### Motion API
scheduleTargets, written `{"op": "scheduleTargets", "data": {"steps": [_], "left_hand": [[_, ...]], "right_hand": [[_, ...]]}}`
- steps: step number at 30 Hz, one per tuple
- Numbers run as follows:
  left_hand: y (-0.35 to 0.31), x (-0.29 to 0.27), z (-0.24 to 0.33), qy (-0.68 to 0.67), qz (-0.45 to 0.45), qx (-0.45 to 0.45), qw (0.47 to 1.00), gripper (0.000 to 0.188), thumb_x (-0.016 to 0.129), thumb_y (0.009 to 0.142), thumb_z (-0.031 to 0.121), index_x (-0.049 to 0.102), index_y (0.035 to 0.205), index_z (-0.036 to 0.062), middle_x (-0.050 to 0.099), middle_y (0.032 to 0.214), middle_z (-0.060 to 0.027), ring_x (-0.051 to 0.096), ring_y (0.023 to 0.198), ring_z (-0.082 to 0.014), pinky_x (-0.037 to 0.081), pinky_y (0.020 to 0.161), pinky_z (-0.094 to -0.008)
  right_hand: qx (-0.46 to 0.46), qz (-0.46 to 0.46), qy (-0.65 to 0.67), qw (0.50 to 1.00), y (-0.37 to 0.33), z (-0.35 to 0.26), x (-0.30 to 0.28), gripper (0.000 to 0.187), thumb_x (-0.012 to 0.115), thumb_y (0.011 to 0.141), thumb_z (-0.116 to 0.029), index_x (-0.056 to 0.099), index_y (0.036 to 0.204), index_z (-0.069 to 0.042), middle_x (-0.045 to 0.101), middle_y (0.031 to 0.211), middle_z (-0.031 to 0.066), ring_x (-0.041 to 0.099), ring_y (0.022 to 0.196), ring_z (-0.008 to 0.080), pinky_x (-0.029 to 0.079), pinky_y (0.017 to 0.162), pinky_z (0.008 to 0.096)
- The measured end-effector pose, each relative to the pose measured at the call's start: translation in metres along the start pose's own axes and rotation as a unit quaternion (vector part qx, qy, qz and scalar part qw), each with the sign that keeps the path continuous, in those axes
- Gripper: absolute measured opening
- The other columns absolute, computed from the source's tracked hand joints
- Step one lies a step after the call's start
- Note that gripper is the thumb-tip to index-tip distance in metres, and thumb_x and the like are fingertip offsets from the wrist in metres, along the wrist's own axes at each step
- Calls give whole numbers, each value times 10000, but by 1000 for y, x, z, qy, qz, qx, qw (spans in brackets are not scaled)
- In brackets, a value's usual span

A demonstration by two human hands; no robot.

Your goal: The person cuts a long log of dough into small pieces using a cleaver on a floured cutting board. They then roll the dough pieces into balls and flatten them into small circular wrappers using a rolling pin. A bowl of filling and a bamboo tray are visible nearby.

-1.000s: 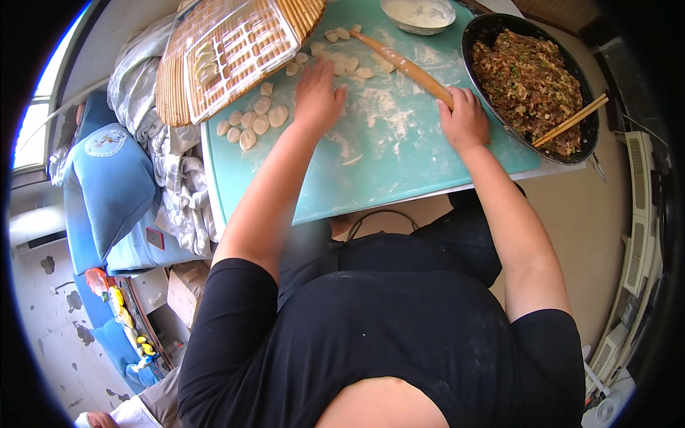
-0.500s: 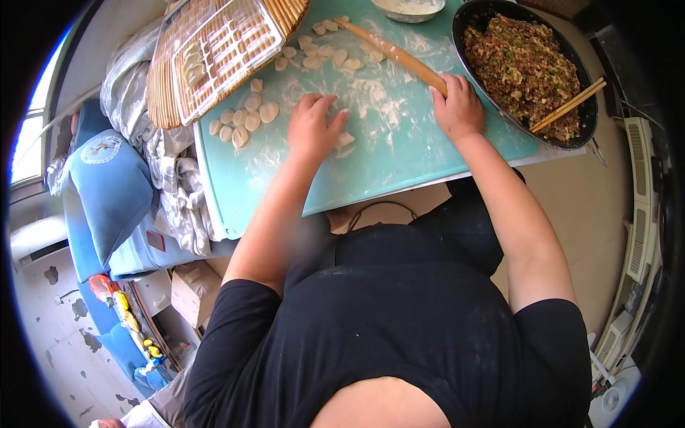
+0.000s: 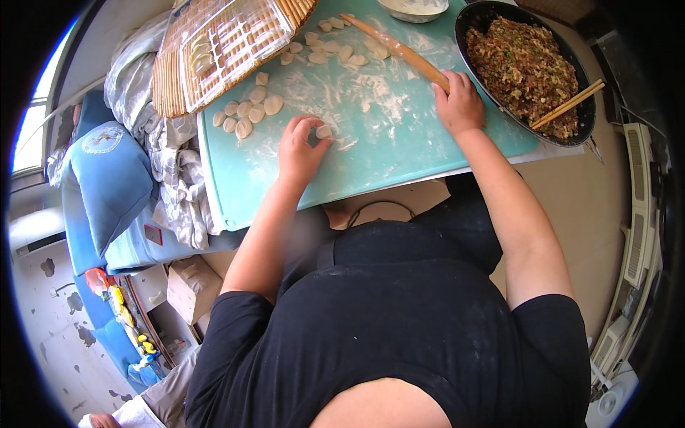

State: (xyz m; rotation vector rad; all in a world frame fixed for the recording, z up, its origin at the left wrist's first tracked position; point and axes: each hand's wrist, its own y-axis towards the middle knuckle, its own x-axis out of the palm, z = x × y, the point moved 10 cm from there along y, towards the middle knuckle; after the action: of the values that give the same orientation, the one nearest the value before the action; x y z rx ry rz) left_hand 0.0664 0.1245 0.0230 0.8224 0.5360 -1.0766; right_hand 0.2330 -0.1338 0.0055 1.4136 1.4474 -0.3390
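Observation:
My left hand (image 3: 301,150) is over the floured green board (image 3: 250,178), fingers and thumb curled in a pinch on a small pale dough piece (image 3: 324,133). My right hand (image 3: 460,102) grips the near end of a tapered wooden rolling pin (image 3: 403,51), which slants away to the far left across the board. To the left of my left hand lies a cluster of small round flattened dough pieces (image 3: 256,113). More dough pieces (image 3: 332,47) are scattered in loose rows at the far side, left of the pin's tip.
A black pan (image 3: 460,43) of minced filling (image 3: 524,68) stands at the right, with chopsticks (image 3: 569,105) across its edge. Far left, a woven tray (image 3: 165,85) carries a plastic divided tray (image 3: 235,53) with a few dumplings (image 3: 201,57). A metal bowl (image 3: 414,13) of flour sits at the back.
My left hand has drawn slightly nearer and closed its fingers on the dough piece, which has shifted left. The right hand stays on the rolling pin.

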Motion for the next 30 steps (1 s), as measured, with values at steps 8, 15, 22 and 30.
{"op": "scheduleTargets", "data": {"steps": [8,15,22,30], "left_hand": [[21,19,6,46,-63,-42,996,285,729,679,114,645,949,77,600,988,-103,588,876,-274,488,751,-362],[25,11,-37,-77,-33,-148,985,290,728,695,103,632,964,54,626,929,-86,613,875,-203,480,757,-309],[2,-4,-25,42,-18,-42,998,400,750,699,158,635,1064,41,610,986,-83,600,886,-212,479,780,-327],[7,0,-25,29,-24,-103,994,341,743,708,169,662,1016,48,611,998,-95,592,898,-248,482,785,-332]], "right_hand": [[9,-25,-2,1000,0,3,2,295,608,834,-270,547,1078,-116,551,1039,87,556,924,309,472,772,421],[27,-52,-10,998,2,1,3,284,605,839,-273,550,1069,-115,551,1044,85,553,948,301,474,788,412],[2,-25,3,1000,-1,-3,0,270,609,830,-261,554,1050,-115,562,1015,80,554,928,304,474,773,413],[-3,-25,-2,1000,2,-2,0,267,614,828,-254,553,1048,-118,565,1016,85,554,922,307,471,772,413]]}}
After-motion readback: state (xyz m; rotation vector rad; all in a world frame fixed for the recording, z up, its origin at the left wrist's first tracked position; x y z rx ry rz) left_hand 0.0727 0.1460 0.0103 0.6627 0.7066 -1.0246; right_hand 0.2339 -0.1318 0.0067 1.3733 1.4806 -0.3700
